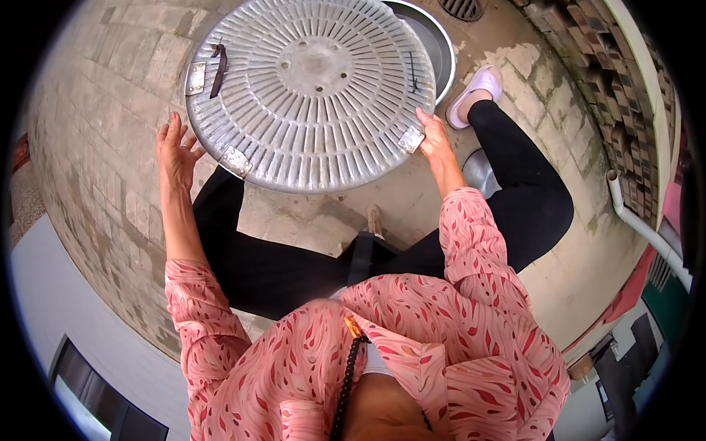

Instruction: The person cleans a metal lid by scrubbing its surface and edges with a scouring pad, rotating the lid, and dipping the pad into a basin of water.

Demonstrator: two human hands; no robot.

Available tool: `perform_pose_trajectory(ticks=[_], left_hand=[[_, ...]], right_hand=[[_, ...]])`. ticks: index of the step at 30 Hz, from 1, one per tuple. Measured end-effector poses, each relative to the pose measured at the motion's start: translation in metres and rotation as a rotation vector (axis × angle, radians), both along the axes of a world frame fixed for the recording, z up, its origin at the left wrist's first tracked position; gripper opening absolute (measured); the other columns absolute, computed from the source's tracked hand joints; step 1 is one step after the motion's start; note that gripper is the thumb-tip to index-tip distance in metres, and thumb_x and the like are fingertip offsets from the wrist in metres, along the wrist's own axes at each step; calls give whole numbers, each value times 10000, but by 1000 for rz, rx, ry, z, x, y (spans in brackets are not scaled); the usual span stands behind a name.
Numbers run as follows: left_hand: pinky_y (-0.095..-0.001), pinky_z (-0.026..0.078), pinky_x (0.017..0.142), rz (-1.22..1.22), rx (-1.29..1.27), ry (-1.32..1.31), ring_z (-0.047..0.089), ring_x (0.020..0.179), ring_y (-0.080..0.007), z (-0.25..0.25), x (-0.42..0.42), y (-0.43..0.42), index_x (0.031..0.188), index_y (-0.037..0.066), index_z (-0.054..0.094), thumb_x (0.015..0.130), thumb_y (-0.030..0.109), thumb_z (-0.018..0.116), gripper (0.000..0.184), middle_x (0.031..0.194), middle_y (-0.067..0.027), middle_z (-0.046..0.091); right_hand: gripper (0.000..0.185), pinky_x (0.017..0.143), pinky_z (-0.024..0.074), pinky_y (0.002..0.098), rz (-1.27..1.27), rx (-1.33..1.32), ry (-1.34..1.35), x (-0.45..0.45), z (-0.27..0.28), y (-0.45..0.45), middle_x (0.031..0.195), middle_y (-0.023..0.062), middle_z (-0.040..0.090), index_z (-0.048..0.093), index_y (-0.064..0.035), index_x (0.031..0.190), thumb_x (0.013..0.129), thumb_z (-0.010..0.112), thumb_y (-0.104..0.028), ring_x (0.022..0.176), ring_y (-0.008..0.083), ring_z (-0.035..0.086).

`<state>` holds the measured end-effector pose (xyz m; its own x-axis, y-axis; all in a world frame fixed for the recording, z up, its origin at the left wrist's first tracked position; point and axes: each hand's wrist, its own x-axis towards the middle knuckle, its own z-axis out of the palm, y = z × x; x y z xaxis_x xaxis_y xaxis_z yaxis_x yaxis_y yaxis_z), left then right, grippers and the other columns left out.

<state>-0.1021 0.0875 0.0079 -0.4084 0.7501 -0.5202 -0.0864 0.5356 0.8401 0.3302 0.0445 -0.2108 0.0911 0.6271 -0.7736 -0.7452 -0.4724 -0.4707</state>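
A large round metal steamer rack [309, 140] with radial slots is held up in front of me, tilted. Small metal plates are fixed along its rim, and a dark strap [218, 72] hangs through it at the left. My right hand [435, 136] grips the rack's right edge, thumb on top and the other fingers mostly hidden. Beside the left edge, my left hand [176, 154] is open with its fingers apart, away from the rim. Behind the rack, a wide metal basin [443, 55] shows only partly.
A smaller metal bowl [479, 175] stands by my right leg, partly hidden. Around me is stone paving [110, 140], with a drain grate [462, 7] at the top. Stacked bricks [625, 95] and a white pipe [647, 229] are on the right.
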Motion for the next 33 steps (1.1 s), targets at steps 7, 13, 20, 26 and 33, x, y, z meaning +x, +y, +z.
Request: perform_pose_trajectory(ticks=[7, 13, 20, 26, 33], left_hand=[[-387, 535, 831, 41, -93, -225, 653, 907, -258, -58, -26, 13, 1150, -51, 548, 851, 223, 684, 428, 1085, -165, 635], [-385, 550, 797, 177, 88, -34, 656, 879, -264, -29, -6, -13, 1135, -82, 497, 842, 121, 681, 401, 1037, -183, 630], [-382, 524, 821, 330, 166, 265, 631, 845, -228, -32, 12, -29, 1109, -42, 510, 840, 152, 700, 383, 992, -133, 622], [-343, 487, 855, 344, 109, 324, 596, 914, -183, -19, 20, -30, 1113, -14, 555, 841, 166, 701, 357, 1023, -90, 627], [-350, 482, 887, 383, 66, 372, 604, 958, -204, -14, 22, -31, 1195, -10, 538, 826, 102, 699, 418, 1107, -103, 618]], right_hand=[[384, 772, 549, 414, 75, -2, -61, -13, 1, 8, 1019, 130, 621, 537, 17, 1124, 856, 679, -219, 851, 246, 637], [402, 443, 486, 291, 266, 44, -820, 7, -8, 65, 828, 142, 647, 577, 53, 1094, 842, 652, -251, 597, 175, 628], [294, 783, 498, 445, 559, 300, -1852, 38, -119, 100, 1041, 212, 631, 600, -11, 1114, 824, 566, -47, 947, 335, 615], [274, 846, 485, 356, 73, 296, -938, -62, -43, 86, 1035, 117, 654, 638, -46, 1084, 854, 511, 30, 879, 240, 618], [380, 1021, 346, 484, 458, 803, -1419, -134, -25, 93, 1256, 135, 562, 578, -107, 1188, 849, 497, 46, 1158, 326, 533]])
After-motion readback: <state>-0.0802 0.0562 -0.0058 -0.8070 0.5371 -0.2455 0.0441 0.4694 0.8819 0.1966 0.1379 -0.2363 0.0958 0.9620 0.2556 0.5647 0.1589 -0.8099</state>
